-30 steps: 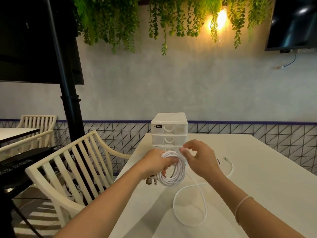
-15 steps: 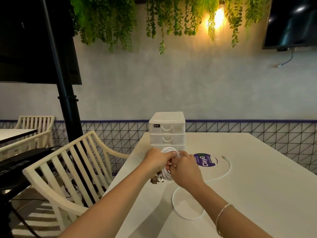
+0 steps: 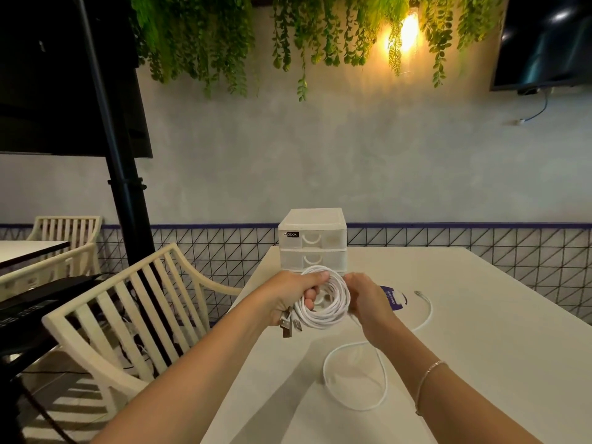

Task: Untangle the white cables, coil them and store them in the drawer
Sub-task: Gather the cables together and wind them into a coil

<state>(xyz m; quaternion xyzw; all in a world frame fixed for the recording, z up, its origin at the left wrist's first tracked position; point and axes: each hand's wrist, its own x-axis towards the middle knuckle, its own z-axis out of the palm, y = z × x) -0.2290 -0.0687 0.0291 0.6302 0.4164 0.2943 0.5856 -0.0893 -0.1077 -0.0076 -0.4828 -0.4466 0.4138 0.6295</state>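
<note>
clearly the left hand [image 3: 290,302] is the grip here, fingers curled through the middle of the white cable coil [image 3: 325,298] with the plugs [image 3: 290,325] hanging below, while the right hand [image 3: 368,299] pinches the strand at the coil's far side. light, limp and springy, the loops would likely flop open unless held across all turns; the loose tail [image 3: 355,376] trails on the table [image 3: 480,347] before the shut drawer unit [image 3: 312,238]

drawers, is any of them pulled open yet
No, the drawers that show above the coil all sit flush in the white box, their fronts in line.
</note>
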